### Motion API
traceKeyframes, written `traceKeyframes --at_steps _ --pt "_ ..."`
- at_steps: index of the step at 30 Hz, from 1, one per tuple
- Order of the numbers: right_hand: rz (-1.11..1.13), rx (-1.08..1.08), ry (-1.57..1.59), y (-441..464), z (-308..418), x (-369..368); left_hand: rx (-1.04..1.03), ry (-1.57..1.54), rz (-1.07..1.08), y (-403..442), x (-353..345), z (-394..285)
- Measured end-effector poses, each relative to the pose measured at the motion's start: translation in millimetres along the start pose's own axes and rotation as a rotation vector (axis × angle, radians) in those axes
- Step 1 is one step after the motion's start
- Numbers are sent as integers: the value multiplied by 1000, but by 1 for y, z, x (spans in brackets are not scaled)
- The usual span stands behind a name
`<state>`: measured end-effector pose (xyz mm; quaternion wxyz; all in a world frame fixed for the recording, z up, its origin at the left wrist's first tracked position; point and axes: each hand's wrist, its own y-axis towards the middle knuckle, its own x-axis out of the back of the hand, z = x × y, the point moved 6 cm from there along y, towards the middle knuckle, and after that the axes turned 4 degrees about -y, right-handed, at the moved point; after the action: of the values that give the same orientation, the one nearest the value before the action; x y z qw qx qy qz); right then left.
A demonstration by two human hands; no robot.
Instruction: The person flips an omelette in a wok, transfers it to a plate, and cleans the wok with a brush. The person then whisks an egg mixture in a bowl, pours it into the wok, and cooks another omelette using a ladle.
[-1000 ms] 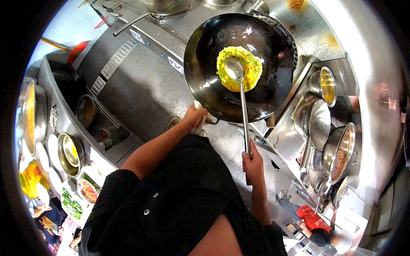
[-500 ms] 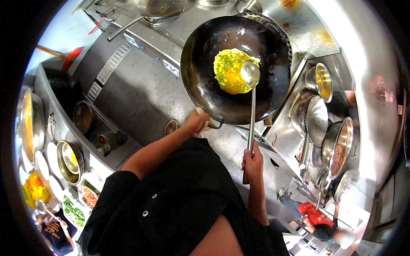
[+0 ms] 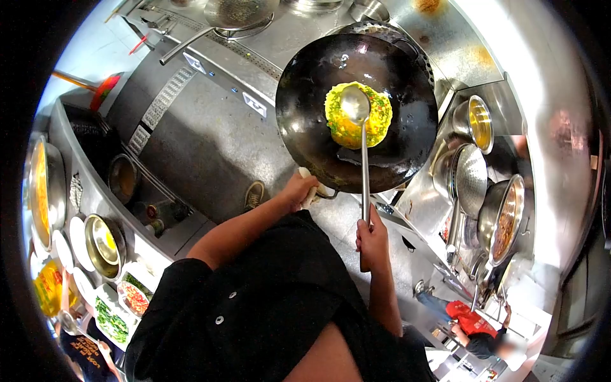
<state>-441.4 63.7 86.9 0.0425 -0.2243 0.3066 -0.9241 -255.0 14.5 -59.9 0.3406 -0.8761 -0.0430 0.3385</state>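
A large black wok [image 3: 305,127] tilts toward me, with a round yellow omelette [image 3: 375,130] flecked green and red in its middle. Folded in a pale cloth [image 3: 310,198], the wok's near handle is gripped by my left hand [image 3: 298,191]. My right hand [image 3: 374,242] is closed round the dark grip of a long steel ladle [image 3: 365,165]. The ladle's bowl lies over the upper left of the omelette; whether it presses on the egg I cannot tell. Beneath the wok's far side shows part of a perforated burner ring [image 3: 422,63].
At the right stand a steel bowl of yellow liquid [image 3: 482,124], a strainer [image 3: 471,180] and a bowl of brown food [image 3: 509,219]. Left are trays of chopped greens [image 3: 111,320] and red pieces [image 3: 133,297]. Another pan [image 3: 238,11] sits far left. A person in red [image 3: 471,318] is lower right.
The wok has shifted slightly right and toward me. Inside it the omelette sits a little farther right, while the ladle's bowl has moved from its right side to its upper left.
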Motion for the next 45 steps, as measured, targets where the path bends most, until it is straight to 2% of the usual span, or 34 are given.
traceKeyframes --at_steps 3,6,9,12,16,19,22,26,31,37,40,44,45 --pt "-121 -14 -95 5 -2 2 54 -34 -10 4 4 8" --pt "-70 -49 -92 5 -5 2 83 -25 -14 4 4 8" --pt "83 -17 34 -1 -8 -2 78 -19 12 0 -1 2" --pt "10 54 -14 -4 -3 -6 56 -33 23 -3 -1 -1" --pt "-35 -32 -52 -3 -1 -5 80 -33 -6 -4 -2 -2" --pt "106 -31 59 -6 -4 -8 51 -3 37 6 2 5" --pt "34 10 73 -5 -5 -12 121 5 -35 8 8 12" --pt "-62 -2 29 -1 -4 1 120 -44 24 3 0 3" --pt "-42 -19 93 -3 -5 6 168 60 -11 14 9 14" --pt "-22 -93 162 -15 8 1 237 -191 95 -13 -16 22" --pt "-29 -87 127 -21 14 0 328 -193 21 -24 -23 26" --pt "-22 -152 126 -27 21 -3 333 -169 142 -37 -30 12" --pt "-29 -161 144 -27 18 -4 192 -90 180 -36 -29 8"
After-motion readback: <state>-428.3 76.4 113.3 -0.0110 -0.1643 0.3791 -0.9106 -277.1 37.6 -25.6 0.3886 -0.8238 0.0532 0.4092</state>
